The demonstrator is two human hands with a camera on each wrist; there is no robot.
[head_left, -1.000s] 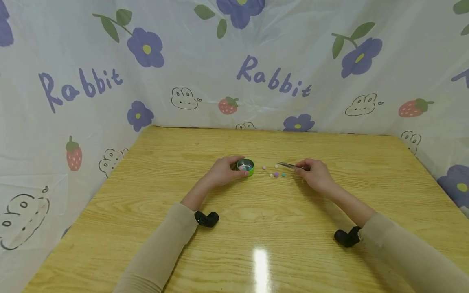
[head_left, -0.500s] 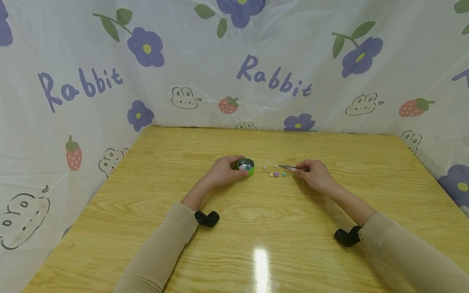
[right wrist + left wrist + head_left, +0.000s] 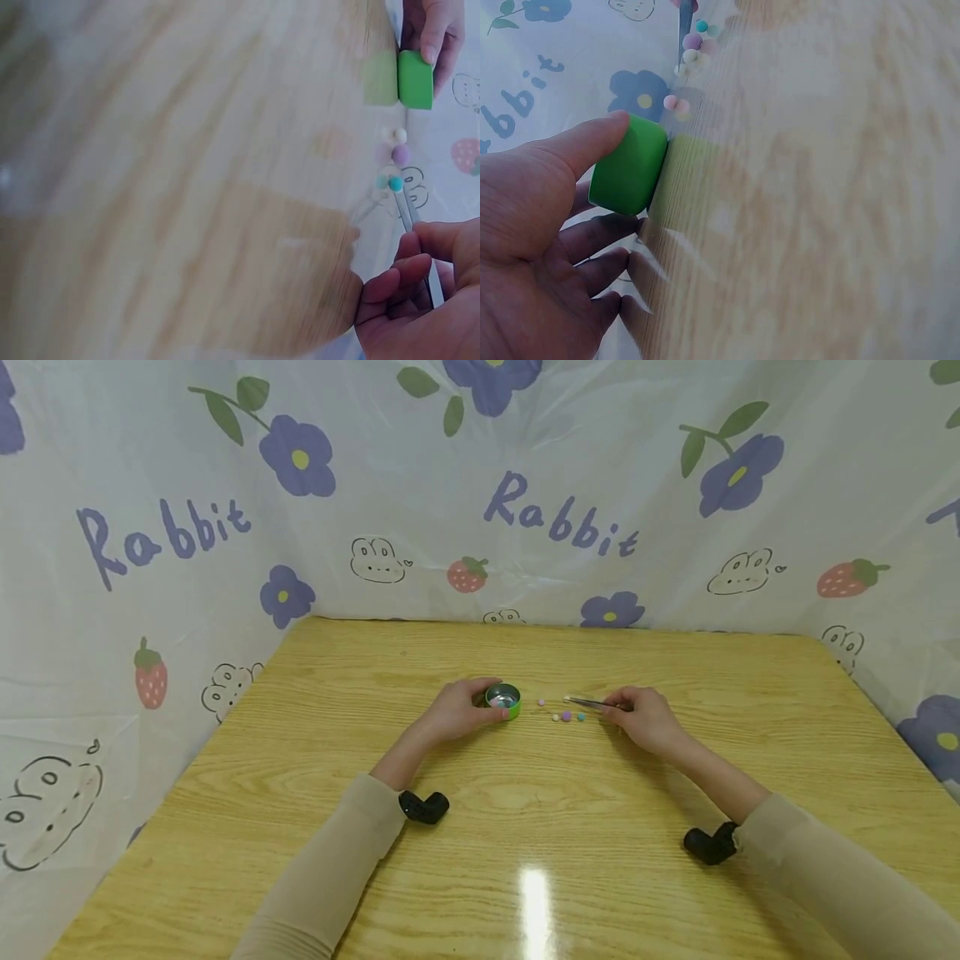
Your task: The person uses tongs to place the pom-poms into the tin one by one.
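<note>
The left hand [image 3: 456,711] grips a round green metal cup [image 3: 631,169]; the right hand [image 3: 643,714] pinches silver metal tweezers [image 3: 592,702], tips pointing left at a round white bead [image 3: 566,699].

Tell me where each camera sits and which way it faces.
Head: on the head, facing forward and down at the table; forearms, left grip and right grip show.
Left wrist: on that wrist, looking across the table at the green tin; mostly left grip shows.
Right wrist: on that wrist, looking at the tweezers; right grip large, left grip top right.
Both wrist views show the green tin, tweezers and small balls.
</note>
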